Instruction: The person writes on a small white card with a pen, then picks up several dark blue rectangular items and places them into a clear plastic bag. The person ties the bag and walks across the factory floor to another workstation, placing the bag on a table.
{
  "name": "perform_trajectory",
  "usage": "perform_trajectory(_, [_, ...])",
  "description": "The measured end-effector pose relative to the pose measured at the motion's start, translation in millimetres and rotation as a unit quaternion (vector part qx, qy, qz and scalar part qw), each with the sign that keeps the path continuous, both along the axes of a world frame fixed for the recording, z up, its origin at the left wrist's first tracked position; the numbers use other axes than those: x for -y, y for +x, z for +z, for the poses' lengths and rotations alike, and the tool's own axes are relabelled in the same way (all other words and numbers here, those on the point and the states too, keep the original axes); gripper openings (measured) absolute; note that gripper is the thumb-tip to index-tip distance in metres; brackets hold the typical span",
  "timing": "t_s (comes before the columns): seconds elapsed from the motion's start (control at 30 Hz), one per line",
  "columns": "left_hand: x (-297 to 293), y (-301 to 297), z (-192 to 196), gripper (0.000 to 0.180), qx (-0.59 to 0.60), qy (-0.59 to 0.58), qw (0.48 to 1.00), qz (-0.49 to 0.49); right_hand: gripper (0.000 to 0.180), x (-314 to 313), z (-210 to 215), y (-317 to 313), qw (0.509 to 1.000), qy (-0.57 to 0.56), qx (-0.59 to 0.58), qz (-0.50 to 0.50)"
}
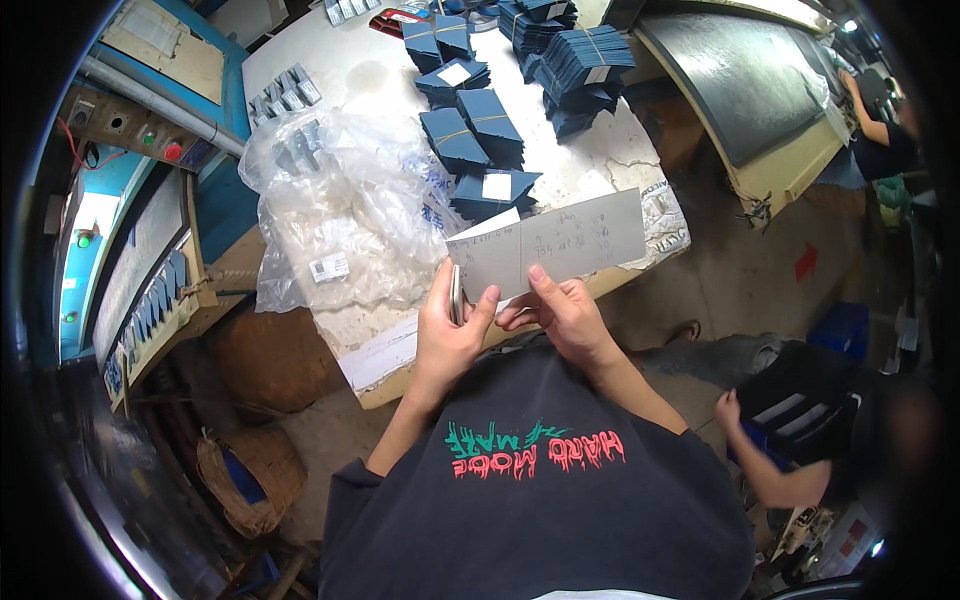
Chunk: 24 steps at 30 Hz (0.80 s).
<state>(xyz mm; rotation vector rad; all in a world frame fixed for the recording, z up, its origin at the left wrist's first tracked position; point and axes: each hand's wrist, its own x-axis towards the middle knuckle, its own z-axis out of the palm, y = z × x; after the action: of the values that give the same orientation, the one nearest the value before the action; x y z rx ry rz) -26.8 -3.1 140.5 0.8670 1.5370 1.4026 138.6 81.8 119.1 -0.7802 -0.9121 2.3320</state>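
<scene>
A long grey card (585, 232) with handwriting and a crease line is held above the near edge of the white-topped table (365, 85). My right hand (572, 320) is closed on its lower edge, thumb on top and fingers underneath. My left hand (447, 335) is wrapped round a slim object with a silver edge (456, 295), seen edge-on and perhaps a phone. The card's left end lies against or just behind that hand; I cannot tell whether it grips the card too. Just beyond the card stand banded stacks of dark blue cut pieces (455, 140), some with white labels.
Crumpled clear plastic bags (345, 220) cover the table's left side, near small grey bundles (285, 95). A machine with a red button (173, 151) stands at left, a black-topped bench (735, 80) at right. Co-workers are at right, one with an arm (770, 475) close by.
</scene>
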Motion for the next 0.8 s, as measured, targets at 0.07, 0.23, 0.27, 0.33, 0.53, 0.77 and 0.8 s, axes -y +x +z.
perform_trajectory(0.07, [0, -3, -2, 0.046, -0.004, 0.01, 1.0, -0.005, 0.048, 1, -1, 0, 1.0, 0.001, 0.006, 0.001])
perform_trajectory(0.23, [2, -1, -3, 0.049, 0.04, 0.012, 0.999, -0.02, 0.048, 2, -4, 0, 0.999, -0.011, 0.006, 0.036])
perform_trajectory(0.27, [2, 0, -3, 0.049, 0.042, 0.017, 0.999, -0.022, 0.048, 2, -5, 0, 0.999, -0.011, 0.007, 0.046])
perform_trajectory(0.33, [1, 3, -3, 0.05, 0.036, 0.033, 0.999, -0.023, 0.047, 4, -7, -1, 0.998, -0.001, 0.028, 0.062])
perform_trajectory(0.53, [0, 0, -7, 0.051, 0.034, -0.018, 0.999, -0.014, 0.045, 10, -7, -6, 0.994, 0.033, 0.065, 0.079])
perform_trajectory(0.77, [4, -1, -7, 0.046, 0.142, -0.009, 0.988, 0.053, 0.043, 7, -4, -9, 0.999, 0.018, 0.042, 0.004])
perform_trajectory(0.8, [5, -1, -5, 0.047, 0.144, -0.003, 0.988, 0.063, 0.043, 4, -4, -9, 0.999, 0.026, 0.042, -0.006])
